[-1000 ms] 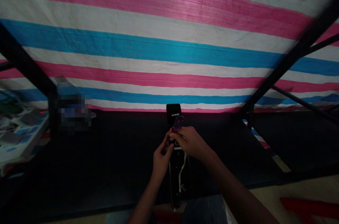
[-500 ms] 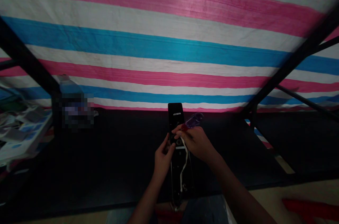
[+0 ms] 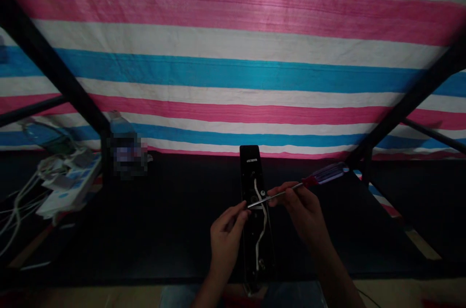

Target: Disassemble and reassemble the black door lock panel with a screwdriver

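A screwdriver [image 3: 325, 174] with a clear purple handle and red collar lies slanted in my right hand [image 3: 300, 206], whose fingers grip its metal shaft. Its tip points left and meets the pinched thumb and fingers of my left hand [image 3: 226, 233]; anything tiny between those fingertips is hidden. Beneath both hands a long, narrow black panel [image 3: 249, 240] runs away from me on the black surface. Along the panel a white cable [image 3: 260, 235] passes under the screwdriver shaft. A small white label [image 3: 252, 160] shows near the panel's far end.
At left is a white power strip [image 3: 71, 191] with plugs and tangled white cables [image 3: 22, 201]. A partly blurred bottle [image 3: 124, 126] stands by the left black frame bar [image 3: 54, 56]. Another bar [image 3: 404, 97] slopes at right. Striped sheeting [image 3: 233, 75] hangs behind.
The screwdriver has swung from a tilted pose over the panel to nearly flat, handle to the right. My right hand has shifted right, and the left hand now meets its tip. The view has turned slightly left.
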The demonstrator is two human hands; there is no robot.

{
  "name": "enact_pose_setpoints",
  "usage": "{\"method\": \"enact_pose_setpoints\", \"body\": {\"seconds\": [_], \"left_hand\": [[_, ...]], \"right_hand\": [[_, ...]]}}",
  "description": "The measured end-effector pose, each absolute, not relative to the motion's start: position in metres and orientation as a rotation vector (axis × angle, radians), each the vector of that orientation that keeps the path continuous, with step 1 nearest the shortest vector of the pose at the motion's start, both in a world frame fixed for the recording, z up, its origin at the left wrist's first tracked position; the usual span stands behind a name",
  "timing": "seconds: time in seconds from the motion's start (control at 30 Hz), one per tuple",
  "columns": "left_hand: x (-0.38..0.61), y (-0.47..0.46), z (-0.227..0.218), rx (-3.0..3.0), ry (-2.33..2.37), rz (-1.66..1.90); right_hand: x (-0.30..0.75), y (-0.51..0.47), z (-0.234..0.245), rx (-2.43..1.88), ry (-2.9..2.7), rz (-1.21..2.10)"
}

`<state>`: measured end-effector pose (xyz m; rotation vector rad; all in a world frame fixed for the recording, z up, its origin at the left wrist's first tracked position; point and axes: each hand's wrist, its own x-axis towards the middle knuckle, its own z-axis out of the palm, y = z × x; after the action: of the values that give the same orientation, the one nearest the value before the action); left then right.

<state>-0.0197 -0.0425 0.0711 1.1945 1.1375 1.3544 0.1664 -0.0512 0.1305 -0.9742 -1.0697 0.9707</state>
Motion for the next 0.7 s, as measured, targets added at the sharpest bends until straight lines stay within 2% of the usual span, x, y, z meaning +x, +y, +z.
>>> {"method": "enact_pose_setpoints", "body": {"seconds": [0.4,0.57,0.7], "left_hand": [[-0.033,-0.065,0.073,1.062,1.175,1.126],[-0.044,-0.085,0.079,1.311,1.15,1.03],[-0.051,-0.099,0.097,1.757,0.977,1.171]], "right_hand": [[0.163,-0.09,0.085,-1.032,-0.747,1.077],[0.172,-0.11,0.075,-1.032,-0.675,1.16],[0.179,-0.121,0.066,-1.014,-0.505,1.252]]}}
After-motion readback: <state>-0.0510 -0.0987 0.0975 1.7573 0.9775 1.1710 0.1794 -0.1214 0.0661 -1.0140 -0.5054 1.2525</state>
